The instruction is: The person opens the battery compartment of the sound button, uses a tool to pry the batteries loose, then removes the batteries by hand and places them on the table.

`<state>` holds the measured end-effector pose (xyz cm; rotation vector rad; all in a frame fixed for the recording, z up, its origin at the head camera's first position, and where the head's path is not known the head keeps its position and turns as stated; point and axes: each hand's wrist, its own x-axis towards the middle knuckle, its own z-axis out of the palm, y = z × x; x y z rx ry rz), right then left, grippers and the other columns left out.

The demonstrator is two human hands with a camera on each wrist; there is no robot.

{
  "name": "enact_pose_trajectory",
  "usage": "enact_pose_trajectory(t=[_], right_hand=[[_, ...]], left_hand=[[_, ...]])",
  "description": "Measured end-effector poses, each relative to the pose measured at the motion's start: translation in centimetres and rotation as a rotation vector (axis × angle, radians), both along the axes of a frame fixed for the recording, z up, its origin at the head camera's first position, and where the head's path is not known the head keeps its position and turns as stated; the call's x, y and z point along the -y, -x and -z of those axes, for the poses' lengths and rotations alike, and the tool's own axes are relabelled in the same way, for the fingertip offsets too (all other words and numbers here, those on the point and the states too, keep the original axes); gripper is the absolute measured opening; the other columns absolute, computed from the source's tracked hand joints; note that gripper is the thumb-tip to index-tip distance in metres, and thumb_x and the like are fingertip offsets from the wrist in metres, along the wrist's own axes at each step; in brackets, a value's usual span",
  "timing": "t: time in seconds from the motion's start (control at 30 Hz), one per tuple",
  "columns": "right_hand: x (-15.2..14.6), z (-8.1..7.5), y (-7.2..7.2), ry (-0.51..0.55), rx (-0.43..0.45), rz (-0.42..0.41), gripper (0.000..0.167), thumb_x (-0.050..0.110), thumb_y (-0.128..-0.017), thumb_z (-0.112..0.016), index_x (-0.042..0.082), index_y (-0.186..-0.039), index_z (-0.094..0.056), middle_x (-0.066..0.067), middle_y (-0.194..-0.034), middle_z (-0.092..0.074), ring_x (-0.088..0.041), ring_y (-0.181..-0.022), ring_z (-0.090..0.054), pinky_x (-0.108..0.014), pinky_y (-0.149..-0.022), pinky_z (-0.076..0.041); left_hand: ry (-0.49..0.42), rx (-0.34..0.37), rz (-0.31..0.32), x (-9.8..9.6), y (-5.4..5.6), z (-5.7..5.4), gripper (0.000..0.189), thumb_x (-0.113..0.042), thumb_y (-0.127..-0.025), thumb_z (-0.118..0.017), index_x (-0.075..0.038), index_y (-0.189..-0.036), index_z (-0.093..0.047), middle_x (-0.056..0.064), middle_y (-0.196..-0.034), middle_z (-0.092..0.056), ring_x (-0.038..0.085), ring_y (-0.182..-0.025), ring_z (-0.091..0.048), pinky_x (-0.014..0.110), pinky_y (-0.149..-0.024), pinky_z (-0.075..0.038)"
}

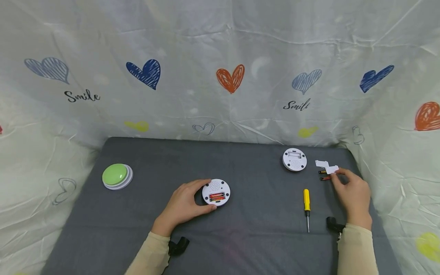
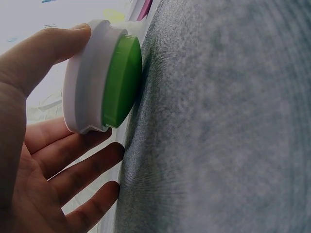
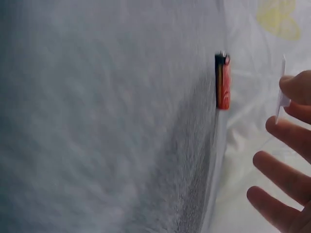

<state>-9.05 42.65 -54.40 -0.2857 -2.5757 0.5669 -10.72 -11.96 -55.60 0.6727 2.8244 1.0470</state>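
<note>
- Watching from my remote seat, I see the left hand [image 1: 183,202] gripping a round white plastic button unit [image 1: 216,187] by opposite sides of its rim, the lower fingers loosely spread.
- That unit sits mid-table on the dark grey cloth [image 1: 247,236], underside up, two red cylindrical batteries [image 1: 217,197] in its uncovered compartment. Its glossy green plastic dome [image 2: 124,80] faces down; from this angle I can't tell whether it rests level.
- I judge the unit light and stiff, smooth enough to slip and likely to rock on its dome; I'd keep hold of the rim, clear of the compartment.
- The right hand [image 1: 352,193] pinches a thin white plastic battery cover [image 1: 332,169] over the table's far right, beside a second thin white cover [image 1: 321,164] and two loose red-and-black batteries [image 1: 325,178].
- I expect the pinched cover to be nearly weightless and perhaps brittle; I'd take it by its edges, gently.
- A yellow-handled screwdriver [image 1: 307,202] lies nearby, untouched.
</note>
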Motion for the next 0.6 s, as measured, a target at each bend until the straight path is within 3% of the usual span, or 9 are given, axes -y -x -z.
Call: enact_pose_trajectory(t=[0.13, 0.33, 0.6], right_hand=[[-1.4, 0.2, 0.6, 0.029, 0.039, 0.001, 0.021, 0.017, -0.098, -0.080, 0.000, -0.110, -0.079, -0.030, -0.102, -0.077, -0.055, -0.084, -0.069, -0.066, -0.074, -0.051], [-3.0, 0.0, 1.5, 0.056, 0.163, 0.020, 0.024, 0.019, -0.103, -0.075, -0.003, -0.113, -0.077, -0.032, -0.109, -0.074, -0.054, -0.095, -0.068, -0.065, -0.082, -0.050], [-4.2, -0.4, 3.2, 0.004, 0.288, 0.006, 0.025, 0.021, -0.104, -0.072, -0.003, -0.112, -0.077, -0.032, -0.106, -0.074, -0.054, -0.093, -0.066, -0.065, -0.077, -0.050]], left_hand=[[0.000, -0.002, 0.001, 0.0, 0.0, 0.0, 0.087, -0.061, -0.082, -0.093, -0.022, -0.154, -0.064, 0.003, -0.149, -0.067, 0.031, -0.137, -0.063, 0.061, -0.113, -0.047], [-0.004, -0.006, 0.002, 0.1, 0.0, -0.1, 0.086, -0.057, -0.081, -0.095, -0.022, -0.153, -0.065, 0.002, -0.149, -0.067, 0.030, -0.137, -0.063, 0.061, -0.114, -0.047], [-0.013, -0.002, 0.006, 0.0, 0.1, -0.1, 0.086, -0.058, -0.081, -0.095, -0.023, -0.154, -0.064, 0.002, -0.149, -0.067, 0.030, -0.137, -0.063, 0.062, -0.114, -0.047]])
